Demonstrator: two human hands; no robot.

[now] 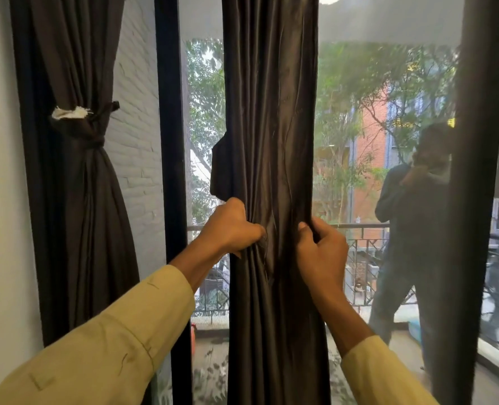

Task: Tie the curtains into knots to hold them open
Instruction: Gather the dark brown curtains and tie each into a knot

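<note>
A dark brown middle curtain (271, 112) hangs straight down in front of the window, gathered into a narrow column. My left hand (230, 226) grips its left folds at about mid-height. My right hand (319, 249) grips its right edge at nearly the same height, thumb in front of the cloth. At the far left a second dark curtain (76, 200) is tied into a knot (87, 124) with a frayed white scrap on it. A third dark curtain (476, 171) hangs loose at the right.
A black window frame post (170, 141) stands between the left and middle curtains. Through the glass are a white brick wall (134, 112), a balcony railing (365, 258), trees and a person's reflection (411, 214). A pale wall (0, 200) borders the left.
</note>
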